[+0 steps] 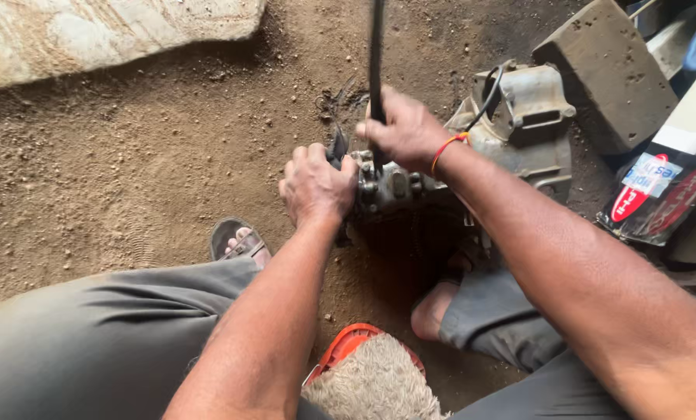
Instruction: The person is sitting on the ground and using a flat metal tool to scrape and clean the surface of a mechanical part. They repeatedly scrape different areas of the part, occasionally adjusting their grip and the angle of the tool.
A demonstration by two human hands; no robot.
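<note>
From the head camera I look straight down at both of my hands working over a grimy grey metal engine block [511, 124] that sits on the brown dirt floor [130, 155], between my feet.

My right hand [406, 131] has its grip closed around a long, thin black rod-like tool [377, 54] that stands nearly upright and runs out of the top of the view; its lower end meets the bolted top of the engine block. A red and orange thread band [447, 146] circles that wrist.

My left hand [315, 185] is curled tight, knuckles up, pressed against the near left corner of the engine block. Something small and dark shows just above the fingers, but I cannot tell whether the grip holds it or only rests beside it.

A thin black cable [489, 95] loops over the block behind my right hand. A dark grey stone block [608, 74] lies just beyond the engine, and a black plastic packet with red and white labels [659, 194] lies to its right. My left foot wears a grey sandal [235, 241]. An orange-rimmed stool with a fuzzy beige cover [367, 377] sits under me.
</note>
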